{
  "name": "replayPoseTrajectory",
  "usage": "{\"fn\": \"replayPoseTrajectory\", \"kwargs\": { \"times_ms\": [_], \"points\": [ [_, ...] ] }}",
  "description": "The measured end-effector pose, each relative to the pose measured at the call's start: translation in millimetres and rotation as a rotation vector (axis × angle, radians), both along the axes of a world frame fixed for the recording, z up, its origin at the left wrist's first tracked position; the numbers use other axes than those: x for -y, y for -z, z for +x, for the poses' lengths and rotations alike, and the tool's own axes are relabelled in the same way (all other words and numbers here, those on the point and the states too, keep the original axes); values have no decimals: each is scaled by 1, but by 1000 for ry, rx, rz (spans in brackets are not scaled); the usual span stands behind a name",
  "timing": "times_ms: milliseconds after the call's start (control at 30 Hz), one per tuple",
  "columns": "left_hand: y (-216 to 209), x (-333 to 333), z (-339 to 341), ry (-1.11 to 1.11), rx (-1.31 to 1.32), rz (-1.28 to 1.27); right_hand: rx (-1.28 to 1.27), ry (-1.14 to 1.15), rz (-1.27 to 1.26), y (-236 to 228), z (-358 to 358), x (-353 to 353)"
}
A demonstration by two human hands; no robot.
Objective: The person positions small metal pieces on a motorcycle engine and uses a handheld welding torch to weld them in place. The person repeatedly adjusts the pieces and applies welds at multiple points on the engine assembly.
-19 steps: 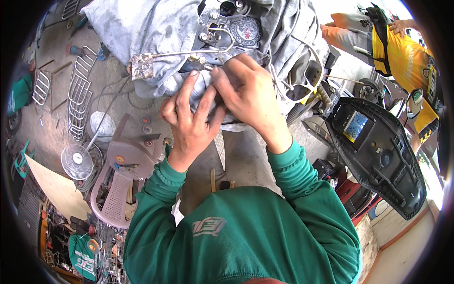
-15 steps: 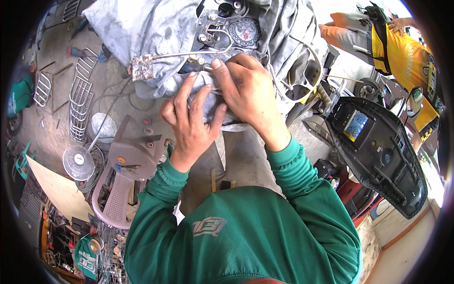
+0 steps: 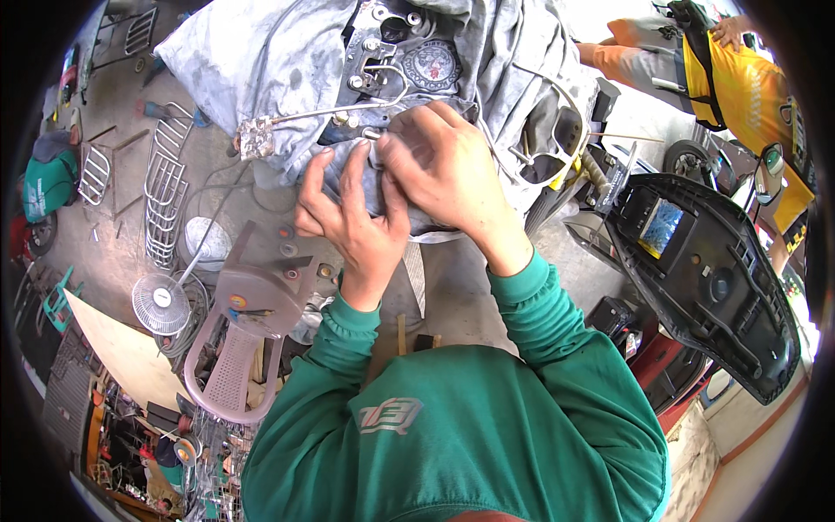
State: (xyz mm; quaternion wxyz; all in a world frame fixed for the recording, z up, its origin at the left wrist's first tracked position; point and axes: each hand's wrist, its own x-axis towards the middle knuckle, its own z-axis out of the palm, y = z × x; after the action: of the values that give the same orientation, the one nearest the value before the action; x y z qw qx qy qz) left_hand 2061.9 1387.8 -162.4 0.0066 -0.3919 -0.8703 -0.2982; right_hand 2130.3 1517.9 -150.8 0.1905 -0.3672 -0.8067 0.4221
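Observation:
My right hand (image 3: 452, 174) is bent over grey cloth (image 3: 300, 65), its fingers curled and its thumb smeared by motion. Whatever it grips is hidden. A small shiny metal piece (image 3: 372, 134) shows just beyond its thumb. Beside it, my left hand (image 3: 357, 217) has its fingers stretched and apart. Its thumb and index finger come close to the right hand's fingers; I cannot tell whether they touch. Farther off, a thin bent metal rod (image 3: 335, 110) runs from a bolted metal bracket (image 3: 370, 52) to a crusted metal block (image 3: 256, 137) lying on the cloth.
Left on the floor are metal racks (image 3: 165, 191), a white fan (image 3: 162, 298) and a mauve plastic chair (image 3: 246, 300) with small items on it. At right, a black motorcycle seat (image 3: 696, 261) shows its underside. A person in yellow (image 3: 739, 87) stands beyond.
My left hand has shifted right, closer to the right hand, and its fingers point more upward. The right thumb has moved slightly. The view has shifted a little.

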Motion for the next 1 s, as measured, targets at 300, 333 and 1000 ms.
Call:
{"fn": "replayPoseTrajectory", "kwargs": {
  "times_ms": [300,333,1000],
  "points": [
    [2,-5,-5,-4,-40,-14,18,-37,-9,9,3,-3],
    [2,-6,-3,-18,-44,-36,5,-18,-59,8,4,-4],
    [-25,-4,8,40,-122,222,99,-19,119,9,-3,2]
  ]
}}
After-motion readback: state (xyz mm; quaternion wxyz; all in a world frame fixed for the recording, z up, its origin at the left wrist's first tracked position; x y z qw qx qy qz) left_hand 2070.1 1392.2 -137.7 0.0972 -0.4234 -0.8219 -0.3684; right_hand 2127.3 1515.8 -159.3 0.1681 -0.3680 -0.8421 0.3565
